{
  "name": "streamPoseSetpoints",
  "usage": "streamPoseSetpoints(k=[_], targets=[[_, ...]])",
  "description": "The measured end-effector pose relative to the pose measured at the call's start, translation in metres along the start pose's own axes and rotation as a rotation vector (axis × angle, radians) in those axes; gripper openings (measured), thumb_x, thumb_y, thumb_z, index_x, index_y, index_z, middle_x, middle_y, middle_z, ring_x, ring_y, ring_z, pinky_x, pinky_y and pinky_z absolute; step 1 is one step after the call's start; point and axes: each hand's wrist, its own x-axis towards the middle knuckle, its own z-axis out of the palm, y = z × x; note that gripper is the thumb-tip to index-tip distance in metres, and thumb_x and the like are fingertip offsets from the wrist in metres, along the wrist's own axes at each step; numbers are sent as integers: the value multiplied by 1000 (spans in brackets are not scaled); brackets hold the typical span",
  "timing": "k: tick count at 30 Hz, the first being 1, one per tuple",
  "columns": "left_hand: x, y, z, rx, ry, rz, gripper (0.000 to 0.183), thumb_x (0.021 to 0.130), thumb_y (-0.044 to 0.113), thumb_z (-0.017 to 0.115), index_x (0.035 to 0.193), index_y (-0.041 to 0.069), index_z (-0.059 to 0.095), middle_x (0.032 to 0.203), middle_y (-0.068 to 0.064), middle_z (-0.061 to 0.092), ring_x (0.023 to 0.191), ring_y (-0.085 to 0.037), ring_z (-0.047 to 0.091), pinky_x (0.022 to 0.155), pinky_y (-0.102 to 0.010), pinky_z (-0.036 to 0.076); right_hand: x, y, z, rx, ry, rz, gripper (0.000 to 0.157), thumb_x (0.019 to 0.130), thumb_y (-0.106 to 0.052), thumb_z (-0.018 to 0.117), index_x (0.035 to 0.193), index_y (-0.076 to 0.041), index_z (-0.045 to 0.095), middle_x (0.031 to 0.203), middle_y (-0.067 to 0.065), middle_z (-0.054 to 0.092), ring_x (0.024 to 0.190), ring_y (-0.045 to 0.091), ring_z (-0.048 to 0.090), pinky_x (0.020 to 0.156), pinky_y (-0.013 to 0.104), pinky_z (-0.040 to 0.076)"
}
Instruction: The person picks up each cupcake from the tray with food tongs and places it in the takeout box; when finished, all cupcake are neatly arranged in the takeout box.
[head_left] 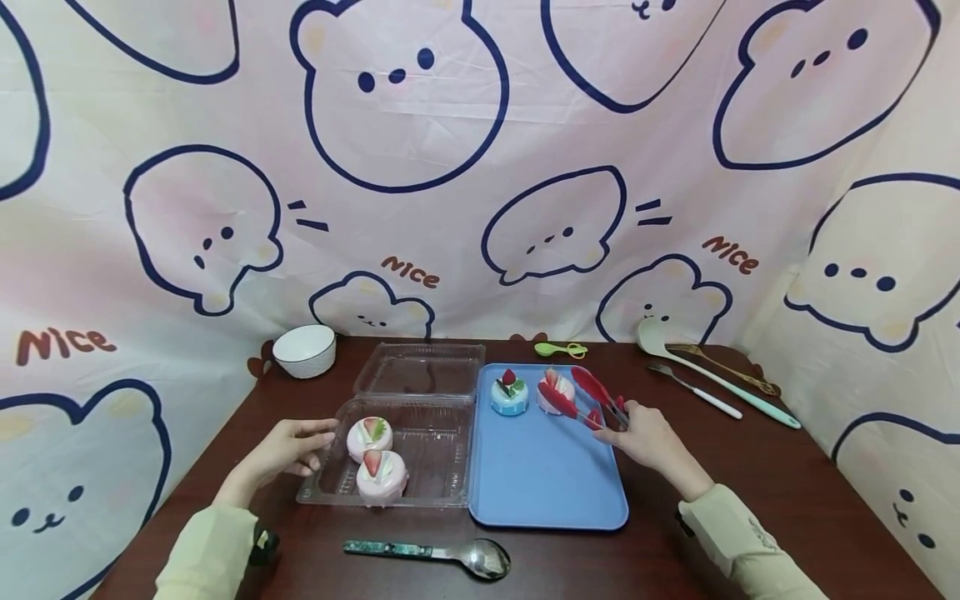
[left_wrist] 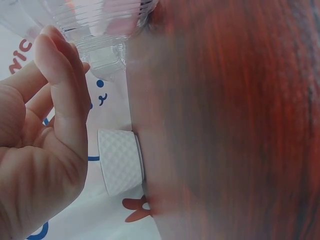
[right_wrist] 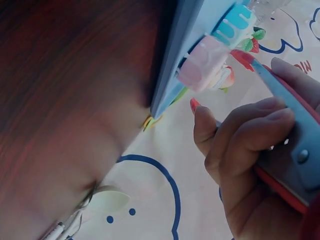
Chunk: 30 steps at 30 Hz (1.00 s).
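Observation:
My right hand (head_left: pixel 647 437) grips red-tipped metal tongs (right_wrist: pixel 300 125) at the right side of the blue tray (head_left: pixel 547 483). The tongs' arms are spread, with their red tips by a small pink cake (right_wrist: pixel 202 62) topped with strawberry. To its left on the tray stands a blue-and-white cake (head_left: pixel 510 398) with a strawberry and green leaf. My left hand (head_left: pixel 281 454) has its fingers loosely extended, fingertips right at the left rim of a clear plastic box (head_left: pixel 435 450). Inside the box are two pink cakes, one rear (head_left: pixel 367 446) and one front (head_left: pixel 384 483), strawberry slices on top.
The box's lid (head_left: pixel 420 367) lies folded back. A spoon (head_left: pixel 480 560) lies in front. At the back are a white bowl (head_left: pixel 303 354) and a small green spoon (head_left: pixel 551 349). A ladle (head_left: pixel 720 379), a fork (head_left: pixel 697 392) and a gold utensil (head_left: pixel 738 375) lie at the right.

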Motion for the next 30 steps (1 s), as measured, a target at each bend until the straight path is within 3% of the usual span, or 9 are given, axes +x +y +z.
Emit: streamPoseSetpoints(k=[30], targets=[[3,-1,0,14,2,-8,55,89,25,57,131,-6,42,83,-10,54,58,-16,56,53,-29,51,4,0,7,-26,-39,8,61,72,-44,72,102,6,54,71,7,53,59,17,47,48,26,39]])
